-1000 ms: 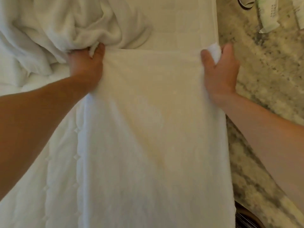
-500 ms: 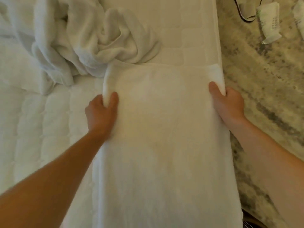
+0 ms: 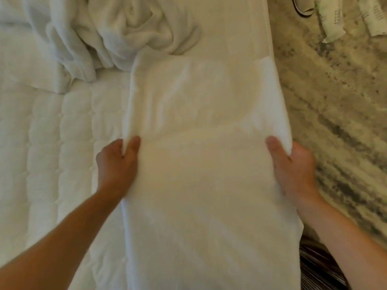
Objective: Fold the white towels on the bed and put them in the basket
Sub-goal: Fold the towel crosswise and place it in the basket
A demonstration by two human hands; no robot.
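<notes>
Quilted white bedding [image 3: 52,164] fills the frame's left; at centre a white towel [image 3: 209,206] lies lengthwise, its folded-over edge pinched at each side by the left hand [image 3: 116,164] and right hand [image 3: 293,170]; crumpled towels [image 3: 136,32] sit upper left.

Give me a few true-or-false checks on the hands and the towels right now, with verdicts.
1. The left hand and the right hand each grip a side edge of the flat towel. True.
2. The crumpled towels lie on the bed, beyond the flat towel. True.
3. The right hand is empty. False: it pinches the flat towel's right edge.
4. The left hand rests on the crumpled towels. False: it grips the flat towel's left edge, apart from them.
</notes>
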